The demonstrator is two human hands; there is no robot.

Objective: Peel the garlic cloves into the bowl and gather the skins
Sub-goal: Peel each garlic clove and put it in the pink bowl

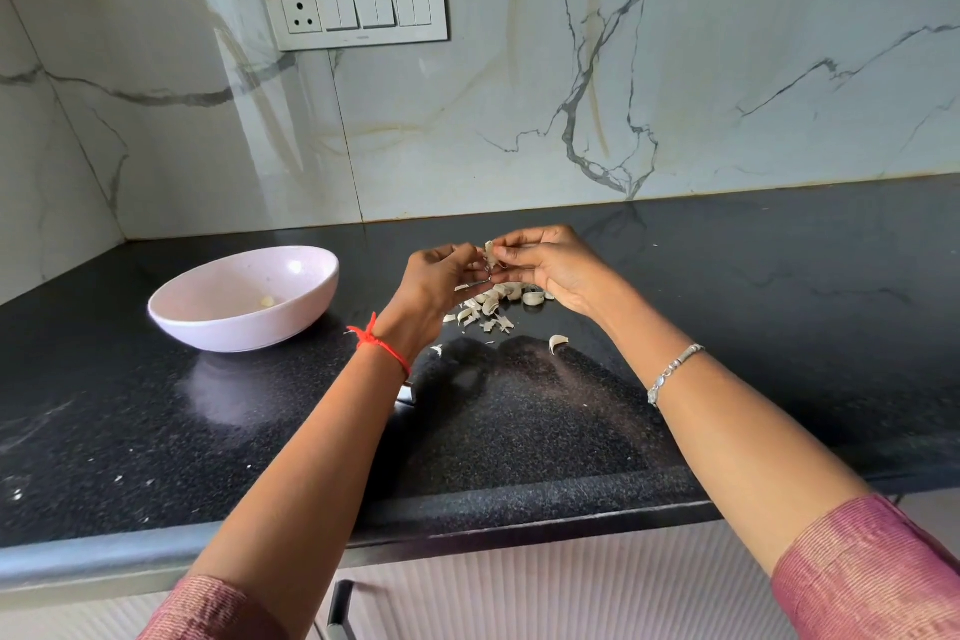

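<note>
The black countertop [727, 327] bears a pink bowl [311, 296], garlic cloves [533, 297] and skins [488, 325].

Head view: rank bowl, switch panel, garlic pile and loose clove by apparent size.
1. bowl
2. switch panel, nearly alike; it sits farther back, so unsure
3. garlic pile
4. loose clove

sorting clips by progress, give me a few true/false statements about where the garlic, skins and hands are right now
1. The pink bowl holds one peeled clove. True.
2. Both hands work directly over the bowl. False: the left hand and right hand pinch a garlic clove above the pile of skins, right of the bowl.
3. The skins lie inside the bowl. False: they lie on the black counter.
4. A lone piece lies apart from the pile, nearer the person. True.
</note>
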